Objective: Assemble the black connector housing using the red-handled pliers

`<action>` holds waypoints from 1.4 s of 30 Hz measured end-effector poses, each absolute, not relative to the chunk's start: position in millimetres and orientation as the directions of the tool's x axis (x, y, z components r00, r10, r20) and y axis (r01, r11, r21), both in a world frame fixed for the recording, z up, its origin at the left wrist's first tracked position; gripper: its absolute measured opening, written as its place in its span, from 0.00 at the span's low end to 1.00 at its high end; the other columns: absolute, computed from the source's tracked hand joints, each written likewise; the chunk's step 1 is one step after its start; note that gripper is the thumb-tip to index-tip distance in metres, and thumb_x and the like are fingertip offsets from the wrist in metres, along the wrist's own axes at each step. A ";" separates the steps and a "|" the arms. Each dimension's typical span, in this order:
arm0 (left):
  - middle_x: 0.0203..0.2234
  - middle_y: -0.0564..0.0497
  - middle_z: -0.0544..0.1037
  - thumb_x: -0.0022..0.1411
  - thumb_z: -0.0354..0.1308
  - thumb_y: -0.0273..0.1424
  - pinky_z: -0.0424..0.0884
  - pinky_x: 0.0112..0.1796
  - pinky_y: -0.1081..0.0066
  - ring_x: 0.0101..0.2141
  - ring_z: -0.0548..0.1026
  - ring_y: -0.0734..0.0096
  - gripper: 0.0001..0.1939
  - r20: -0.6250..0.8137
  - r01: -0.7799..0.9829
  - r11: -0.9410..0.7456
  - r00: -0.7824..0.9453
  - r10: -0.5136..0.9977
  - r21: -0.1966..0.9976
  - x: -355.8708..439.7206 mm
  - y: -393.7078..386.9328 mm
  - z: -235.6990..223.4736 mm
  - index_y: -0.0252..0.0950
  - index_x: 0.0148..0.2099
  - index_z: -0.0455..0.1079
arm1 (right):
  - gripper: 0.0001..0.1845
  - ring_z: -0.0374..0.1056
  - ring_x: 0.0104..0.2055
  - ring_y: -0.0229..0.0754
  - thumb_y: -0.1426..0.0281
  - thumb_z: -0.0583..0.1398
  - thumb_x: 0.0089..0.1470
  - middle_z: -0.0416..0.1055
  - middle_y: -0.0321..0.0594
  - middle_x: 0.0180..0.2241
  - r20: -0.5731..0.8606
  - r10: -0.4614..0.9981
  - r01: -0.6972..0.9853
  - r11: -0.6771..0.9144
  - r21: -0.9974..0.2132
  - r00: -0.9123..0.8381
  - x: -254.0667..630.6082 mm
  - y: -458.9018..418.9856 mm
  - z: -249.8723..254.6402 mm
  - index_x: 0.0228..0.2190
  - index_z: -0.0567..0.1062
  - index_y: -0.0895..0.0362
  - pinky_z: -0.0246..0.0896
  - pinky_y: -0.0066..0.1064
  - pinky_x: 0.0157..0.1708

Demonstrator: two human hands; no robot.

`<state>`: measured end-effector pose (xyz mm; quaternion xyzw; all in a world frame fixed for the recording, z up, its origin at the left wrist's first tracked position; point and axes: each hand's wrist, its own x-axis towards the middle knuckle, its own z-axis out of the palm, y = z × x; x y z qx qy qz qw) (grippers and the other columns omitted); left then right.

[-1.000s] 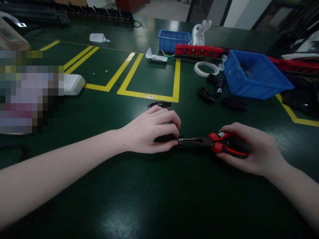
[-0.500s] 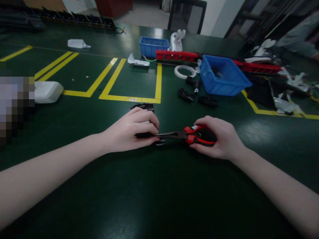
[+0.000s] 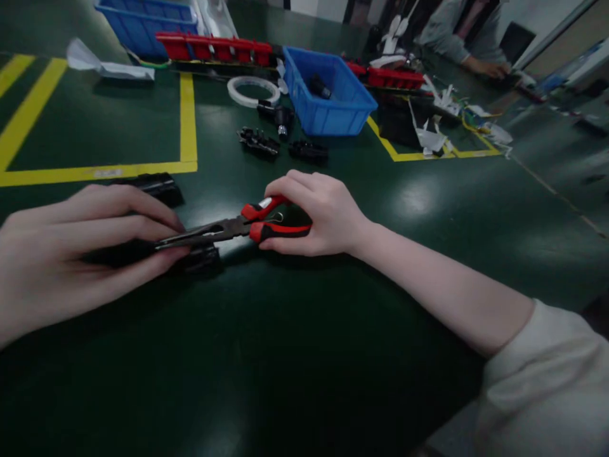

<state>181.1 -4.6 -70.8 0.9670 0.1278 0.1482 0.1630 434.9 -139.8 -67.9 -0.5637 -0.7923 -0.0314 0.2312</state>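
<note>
My right hand [image 3: 321, 212] is closed around the red-and-black handles of needle-nose pliers [image 3: 233, 227]. The long jaws point left and look slightly parted, with their tips between the thumb and fingers of my left hand [image 3: 90, 247]. Those fingers are pinched together; whatever small thing they hold at the tips is hidden. A black plastic part [image 3: 204, 257] shows just under the jaws, beside my left thumb, and I cannot tell whether the hand grips it. Behind the left fingers lies another black part [image 3: 159, 187] on the green table.
Several black connector-like parts [image 3: 259, 141] lie ahead, near a roll of white tape [image 3: 252, 92] and a blue bin [image 3: 328, 117]. Red strips [image 3: 214, 49] and a second blue bin [image 3: 147, 25] stand farther back. At the far right, another person's hand [image 3: 490, 66] is at the table.
The view has swung right and closer, so the table items appear shifted left. The pliers' jaws now reach deeper between the left fingers. Both hands keep their hold.
</note>
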 end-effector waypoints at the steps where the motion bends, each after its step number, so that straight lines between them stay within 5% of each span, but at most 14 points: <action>1: 0.39 0.62 0.67 0.58 0.52 0.38 0.64 0.40 0.61 0.38 0.67 0.66 0.05 0.325 0.142 -0.922 0.907 0.267 0.360 182.7 -6.9 -68.1 0.48 0.37 0.67 | 0.28 0.65 0.35 0.42 0.48 0.54 0.50 0.70 0.42 0.37 0.414 0.869 0.910 0.372 -0.185 -0.271 434.9 -139.5 -67.7 0.41 0.67 0.58 0.56 0.33 0.35; 5: 0.34 0.54 0.70 0.60 0.53 0.28 0.65 0.39 0.66 0.36 0.68 0.71 0.03 0.396 0.012 -0.942 0.905 0.153 0.336 188.3 -14.0 -58.5 0.37 0.35 0.67 | 0.29 0.66 0.31 0.43 0.47 0.55 0.48 0.71 0.44 0.33 0.458 0.835 0.912 0.395 -0.112 -0.305 436.8 -139.7 -67.3 0.38 0.69 0.60 0.55 0.35 0.31; 8: 0.36 0.51 0.71 0.61 0.53 0.30 0.66 0.40 0.66 0.38 0.69 0.69 0.04 0.349 0.024 -0.933 0.924 0.158 0.359 185.9 -13.9 -55.0 0.37 0.38 0.68 | 0.26 0.67 0.32 0.44 0.50 0.57 0.47 0.72 0.44 0.33 0.454 0.834 0.903 0.409 -0.129 -0.313 438.9 -140.6 -67.3 0.39 0.68 0.59 0.55 0.36 0.33; 14: 0.49 0.44 0.66 0.54 0.57 0.49 0.65 0.45 0.61 0.48 0.65 0.57 0.33 0.191 0.197 -0.919 0.943 0.272 0.341 177.1 -15.9 -52.0 0.36 0.56 0.59 | 0.22 0.66 0.35 0.45 0.55 0.60 0.47 0.71 0.43 0.33 0.417 0.859 0.886 0.411 -0.214 -0.298 440.9 -143.1 -64.7 0.39 0.67 0.58 0.54 0.39 0.36; 20: 0.40 0.45 0.69 0.59 0.53 0.45 0.68 0.37 0.66 0.40 0.68 0.64 0.19 0.070 0.234 -0.917 0.960 0.270 0.324 182.4 -14.5 -52.0 0.33 0.43 0.66 | 0.18 0.64 0.34 0.44 0.60 0.60 0.48 0.69 0.43 0.33 0.359 0.885 0.851 0.416 -0.321 -0.297 439.3 -143.6 -62.8 0.39 0.66 0.56 0.59 0.37 0.33; 26: 0.38 0.47 0.73 0.59 0.55 0.39 0.69 0.37 0.69 0.37 0.73 0.67 0.17 -0.003 0.278 -0.872 0.953 0.303 0.402 184.6 -14.4 -49.8 0.34 0.46 0.64 | 0.17 0.64 0.36 0.44 0.61 0.59 0.50 0.67 0.43 0.35 0.337 0.901 0.835 0.395 -0.383 -0.272 434.3 -145.8 -64.0 0.40 0.65 0.55 0.60 0.36 0.33; 32: 0.42 0.46 0.74 0.62 0.52 0.39 0.68 0.42 0.68 0.42 0.72 0.67 0.20 0.052 0.208 -0.920 0.970 0.238 0.333 186.2 -14.8 -53.3 0.35 0.53 0.62 | 0.16 0.62 0.35 0.44 0.61 0.59 0.50 0.67 0.44 0.35 0.332 0.900 0.837 0.400 -0.373 -0.282 430.9 -143.5 -64.8 0.39 0.65 0.56 0.60 0.37 0.33; 42: 0.31 0.51 0.73 0.59 0.52 0.43 0.65 0.27 0.71 0.30 0.71 0.67 0.16 0.119 0.216 -0.940 0.960 0.255 0.265 183.1 -7.2 -69.2 0.37 0.44 0.64 | 0.21 0.61 0.34 0.42 0.54 0.58 0.49 0.67 0.43 0.32 0.387 0.886 0.839 0.402 -0.366 -0.256 428.1 -141.4 -66.4 0.34 0.67 0.60 0.59 0.35 0.33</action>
